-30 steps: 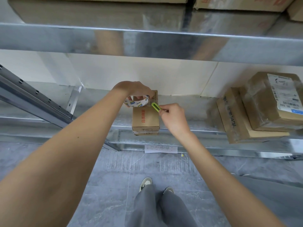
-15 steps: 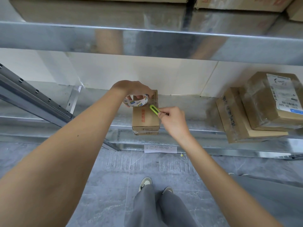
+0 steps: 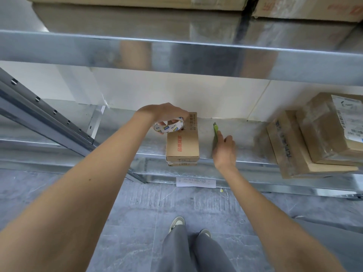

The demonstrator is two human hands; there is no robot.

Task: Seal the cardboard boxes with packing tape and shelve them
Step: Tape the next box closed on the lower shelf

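So I'm standing at a metal shelf (image 3: 121,138) with a small cardboard box (image 3: 182,144) sitting near its front edge, red print running across its top. My left hand (image 3: 167,114) is reaching over the far left corner of the box and holding a roll of packing tape (image 3: 169,127), fingers curled around the ring. The roll hangs at the box's back left corner, and the tape end looks like it meets the box top there, though it's too small to be sure.

My right hand (image 3: 224,150) is off to the right of the box, not touching it, down on the shelf surface. The index finger is stretched out along a little green cutter (image 3: 216,134) that lies flat on the shelf just beside the box. I can't tell whether I'm actually gripping the cutter or only resting a finger on it; the fingers look fairly relaxed.

Further right on the same shelf there's a stack of taped boxes (image 3: 318,138), the upper one with a white shipping label. More big cartons (image 3: 306,6) sit on the shelf above. Down below I see the grey floor (image 3: 59,193), my grey trousers and my shoes.
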